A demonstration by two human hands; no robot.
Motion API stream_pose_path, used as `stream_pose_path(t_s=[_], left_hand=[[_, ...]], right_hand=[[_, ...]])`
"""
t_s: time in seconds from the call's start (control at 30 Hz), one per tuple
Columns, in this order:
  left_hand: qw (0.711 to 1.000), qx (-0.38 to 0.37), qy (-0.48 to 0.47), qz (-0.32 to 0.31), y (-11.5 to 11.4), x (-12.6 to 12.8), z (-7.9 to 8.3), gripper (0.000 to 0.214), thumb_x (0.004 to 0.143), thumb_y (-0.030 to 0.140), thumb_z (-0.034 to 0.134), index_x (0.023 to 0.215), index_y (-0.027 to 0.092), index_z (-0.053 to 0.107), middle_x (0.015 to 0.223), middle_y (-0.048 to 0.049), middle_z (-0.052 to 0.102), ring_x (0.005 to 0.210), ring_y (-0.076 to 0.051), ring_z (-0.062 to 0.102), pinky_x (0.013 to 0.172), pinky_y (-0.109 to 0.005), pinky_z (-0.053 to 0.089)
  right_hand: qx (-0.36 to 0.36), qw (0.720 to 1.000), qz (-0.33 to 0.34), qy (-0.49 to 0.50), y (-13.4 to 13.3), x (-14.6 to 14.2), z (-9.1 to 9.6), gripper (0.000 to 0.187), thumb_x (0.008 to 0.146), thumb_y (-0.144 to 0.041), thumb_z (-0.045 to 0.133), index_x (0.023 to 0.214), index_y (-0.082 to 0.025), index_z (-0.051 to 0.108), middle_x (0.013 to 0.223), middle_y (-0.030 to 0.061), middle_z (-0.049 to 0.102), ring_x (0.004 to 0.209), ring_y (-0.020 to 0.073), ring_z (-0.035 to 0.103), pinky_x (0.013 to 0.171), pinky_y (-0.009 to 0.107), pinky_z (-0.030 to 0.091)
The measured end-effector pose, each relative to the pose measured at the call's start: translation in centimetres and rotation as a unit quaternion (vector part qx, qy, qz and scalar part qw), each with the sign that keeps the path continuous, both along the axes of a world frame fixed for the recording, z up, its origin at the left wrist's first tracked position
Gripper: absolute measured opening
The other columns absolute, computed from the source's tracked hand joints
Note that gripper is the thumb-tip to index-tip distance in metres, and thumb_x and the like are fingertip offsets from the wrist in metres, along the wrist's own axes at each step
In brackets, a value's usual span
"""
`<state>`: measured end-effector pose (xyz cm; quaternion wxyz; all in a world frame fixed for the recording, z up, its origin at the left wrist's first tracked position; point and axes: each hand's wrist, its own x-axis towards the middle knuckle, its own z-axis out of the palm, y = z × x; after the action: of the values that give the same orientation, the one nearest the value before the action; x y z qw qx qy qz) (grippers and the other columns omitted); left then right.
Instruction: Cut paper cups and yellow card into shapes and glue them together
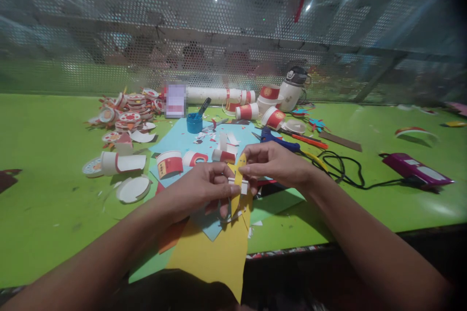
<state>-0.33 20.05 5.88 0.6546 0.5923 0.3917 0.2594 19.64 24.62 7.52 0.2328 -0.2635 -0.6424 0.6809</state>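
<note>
My left hand (202,187) is closed, its thumb and fingers pinching a yellow paper strip (238,185) with pointed ends. A small white piece (244,186) lies crosswise at the strip; whether the two are joined I cannot tell. My right hand (272,161) closes its thumb and fingertips on the upper end of the same strip. Below the hands, a yellow paper sheet (211,252) hangs past the table edge. Cut paper cup pieces (170,164) with red prints lie just beyond my left hand. A blue glue gun (279,141) rests behind my right hand.
A blue jar (194,123) holding a dark-handled tool stands on light blue paper. Stacked paper discs (130,119) are at the left, paper cups (275,117) and a lidded bottle (292,90) at the back. A black cable (359,175) runs to a purple device (416,170).
</note>
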Motion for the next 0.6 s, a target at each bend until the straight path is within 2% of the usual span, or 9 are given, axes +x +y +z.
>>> stream_pose_path(t_s=[0.6], left_hand=[[0.999,0.036,0.005,-0.002,0.12,-0.08,0.0,0.024,0.078,0.039,0.062,0.08,0.017,0.053,0.058,0.0009,0.056,0.045,-0.007,0.046,0.04,-0.018,0.024]], right_hand=[[0.02,0.999,-0.025,-0.028,-0.31,-0.29,0.13,0.014,0.081,-0.025,0.067,0.079,-0.012,0.062,0.064,0.0007,0.069,0.052,0.0081,0.064,0.053,0.019,0.054]])
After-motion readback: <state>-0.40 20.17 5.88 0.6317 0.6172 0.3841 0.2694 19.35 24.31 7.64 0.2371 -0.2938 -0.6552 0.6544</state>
